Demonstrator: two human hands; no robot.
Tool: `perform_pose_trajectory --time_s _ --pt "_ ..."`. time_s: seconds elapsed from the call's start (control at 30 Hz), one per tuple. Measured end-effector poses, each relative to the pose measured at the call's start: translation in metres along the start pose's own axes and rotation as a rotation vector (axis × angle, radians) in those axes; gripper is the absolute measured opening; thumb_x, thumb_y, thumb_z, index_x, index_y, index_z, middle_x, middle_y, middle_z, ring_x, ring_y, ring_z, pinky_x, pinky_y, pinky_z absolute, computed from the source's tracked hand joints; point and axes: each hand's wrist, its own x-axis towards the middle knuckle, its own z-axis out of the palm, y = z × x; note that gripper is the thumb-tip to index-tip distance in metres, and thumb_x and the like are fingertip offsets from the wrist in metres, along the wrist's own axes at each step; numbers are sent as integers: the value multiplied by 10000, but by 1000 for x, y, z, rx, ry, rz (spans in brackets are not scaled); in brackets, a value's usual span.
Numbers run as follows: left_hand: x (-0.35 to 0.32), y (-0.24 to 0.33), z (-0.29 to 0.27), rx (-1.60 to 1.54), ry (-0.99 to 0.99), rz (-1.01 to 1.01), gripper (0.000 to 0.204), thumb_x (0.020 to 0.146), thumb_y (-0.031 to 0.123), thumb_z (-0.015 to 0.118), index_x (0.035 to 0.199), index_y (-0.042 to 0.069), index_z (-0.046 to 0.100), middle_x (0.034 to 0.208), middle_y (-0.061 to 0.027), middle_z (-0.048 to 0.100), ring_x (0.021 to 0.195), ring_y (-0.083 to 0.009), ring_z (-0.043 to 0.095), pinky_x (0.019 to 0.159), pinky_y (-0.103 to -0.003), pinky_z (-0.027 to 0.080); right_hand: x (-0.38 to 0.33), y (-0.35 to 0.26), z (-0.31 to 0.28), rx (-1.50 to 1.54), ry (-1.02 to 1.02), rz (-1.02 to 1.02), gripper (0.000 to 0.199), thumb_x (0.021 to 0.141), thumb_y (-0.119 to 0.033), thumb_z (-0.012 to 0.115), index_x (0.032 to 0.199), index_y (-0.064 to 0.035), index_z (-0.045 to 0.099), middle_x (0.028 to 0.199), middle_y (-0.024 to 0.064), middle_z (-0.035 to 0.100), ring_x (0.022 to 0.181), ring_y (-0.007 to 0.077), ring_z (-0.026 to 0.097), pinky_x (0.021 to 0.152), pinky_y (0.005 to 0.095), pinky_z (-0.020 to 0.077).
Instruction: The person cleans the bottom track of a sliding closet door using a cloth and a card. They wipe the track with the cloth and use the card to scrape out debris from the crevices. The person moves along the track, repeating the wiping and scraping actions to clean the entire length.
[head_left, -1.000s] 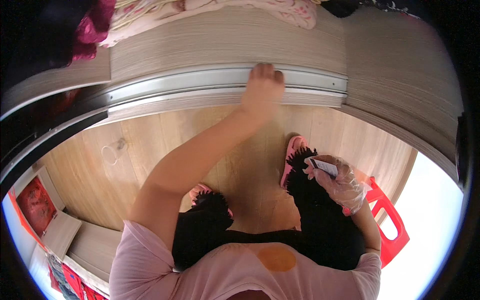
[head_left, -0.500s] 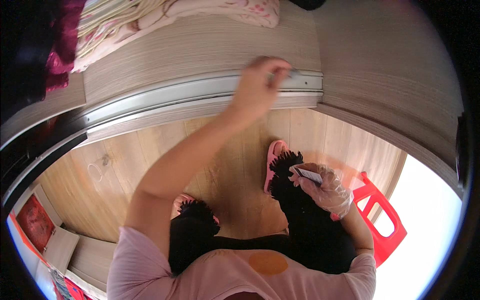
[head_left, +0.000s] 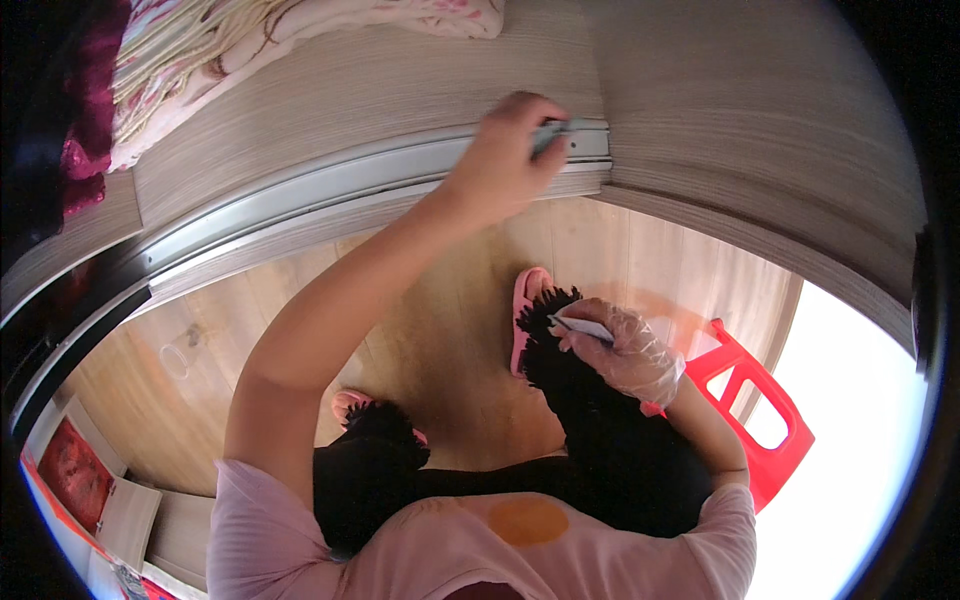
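My bare left hand [head_left: 505, 155] reaches forward over the right end of a silver sliding-door rail [head_left: 330, 180]. Its fingers are closed around a small grey-green thing [head_left: 549, 136] whose kind I cannot make out. This thing hangs over or rests on the rail near a small screw hole; whether it touches cannot be told. Above my right knee, my right hand [head_left: 638, 360] wears a clear plastic glove. Thumb and fingers there pinch a small flat white piece, like a card or packet [head_left: 588, 328], with a dark edge.
Wood-grain cabinet boards rise behind the rail, with a side panel [head_left: 750, 120] at right. Folded floral bedding [head_left: 250, 50] lies at the back left. A red plastic stool [head_left: 760, 405] stands right of my leg. Pink slippers [head_left: 521, 325] are on the wooden floor [head_left: 470, 350].
The left hand, blurred before, has turned a little and shows more of the grey-green thing. My right hand has tilted the white piece flatter. The whole view has shifted slightly.
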Motion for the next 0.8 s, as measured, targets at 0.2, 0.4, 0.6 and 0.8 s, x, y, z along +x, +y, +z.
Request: perform_pose_trajectory --time_s 0.2,0.4,0.6,0.8 --pt "31 -23 67 572 -154 338 218 715 50 555 922 12 614 1054 -129 543 1057 -293 467 904 -401 391 -1 -6 0 76 -50 13 224 864 -11 485 1080 40 510 925 90 604 831 138 583 757 267 470" --pt "25 -27 66 666 -320 461 221 710 102 531 885 18 637 1092 -130 515 1086 -275 438 920 -393 376 -4 -2 -4 26 -25 -18 232 863 -28 500 1086 34 518 921 94 608 830 142 591 756 266 474" --pt "30 -19 81 743 -217 337 229 706 113 534 896 51 647 1021 -117 547 1065 -273 456 907 -388 392 0 -11 -2 137 -81 52 217 858 -56 541 1059 24 541 892 94 614 827 146 594 740 265 475" --pt "37 -28 79 691 -267 396 238 691 107 542 900 53 643 978 -103 567 1032 -281 480 914 -360 407 -1 -5 4 124 8 -116 158 865 -26 507 998 58 527 742 78 572 654 130 571 571 257 461"
